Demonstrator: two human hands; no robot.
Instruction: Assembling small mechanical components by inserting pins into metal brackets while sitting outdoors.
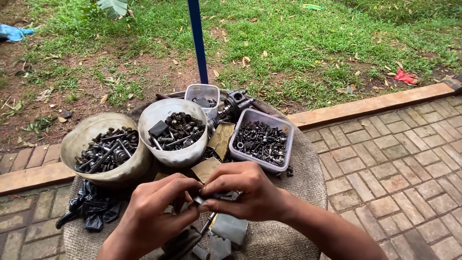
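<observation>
A small metal part (204, 198), maybe a bolt with a nut, sits between both hands, low over the middle of the round table (308, 168). The left hand (154, 209) pinches one end with its fingertips, and the right hand (245, 192) closes on the other end. The fingers hide most of the part, so I cannot tell exactly what it is.

I judge the step to be fitting or turning the two pieces together. The next move needs a steady hold on one side and a small twist on the other.

Just behind the hands stand a rectangular tub of screws (262, 139) and two round bowls of bolts (175, 130) (106, 149), so room forward is tight. A black plastic bag (89, 204) lies at the left. The near table edge has more free space.
</observation>
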